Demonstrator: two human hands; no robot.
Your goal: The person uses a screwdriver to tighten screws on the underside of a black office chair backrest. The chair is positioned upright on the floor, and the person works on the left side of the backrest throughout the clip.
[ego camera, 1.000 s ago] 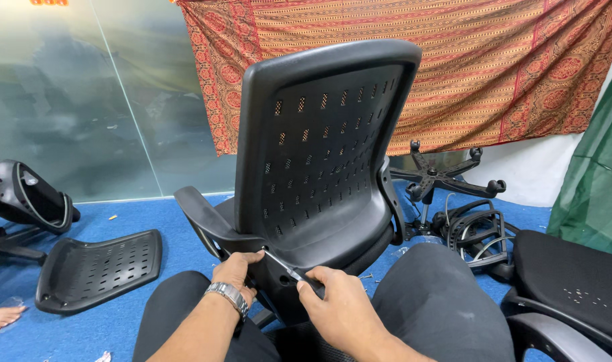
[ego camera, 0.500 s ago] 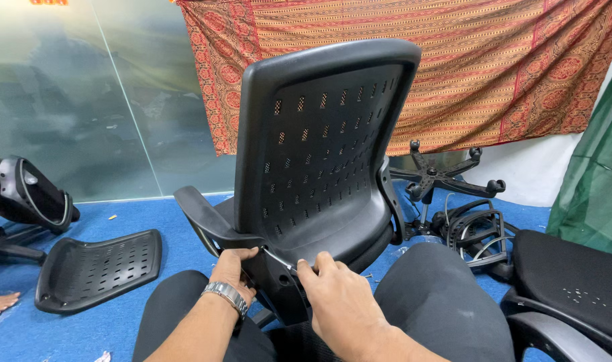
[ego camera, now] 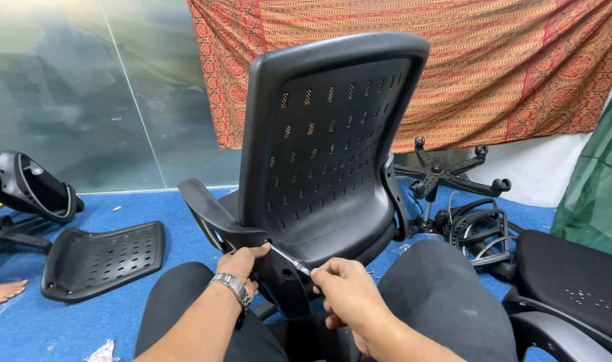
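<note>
A black office chair back (ego camera: 332, 134) with perforated plastic stands upright in front of me, between my knees. My left hand (ego camera: 242, 263), with a metal wristwatch, grips the base of the chair's left armrest (ego camera: 208, 214). My right hand (ego camera: 349, 298) is closed around a thin metal tool (ego camera: 289, 260). The tool's tip points up-left to the joint under the armrest, right by my left fingers.
A loose black perforated panel (ego camera: 101, 258) lies on the blue carpet (ego camera: 138, 208) at left, beside another chair part (ego camera: 24, 194). A star-shaped wheel base (ego camera: 447, 174) and armrests (ego camera: 477, 228) sit at right, near a black seat (ego camera: 574, 281). Someone's bare foot (ego camera: 1, 291) shows at far left.
My right hand has shifted slightly and pushed the tool closer to the joint. My left hand has closed more tightly on the armrest base. The chair has hardly moved.
</note>
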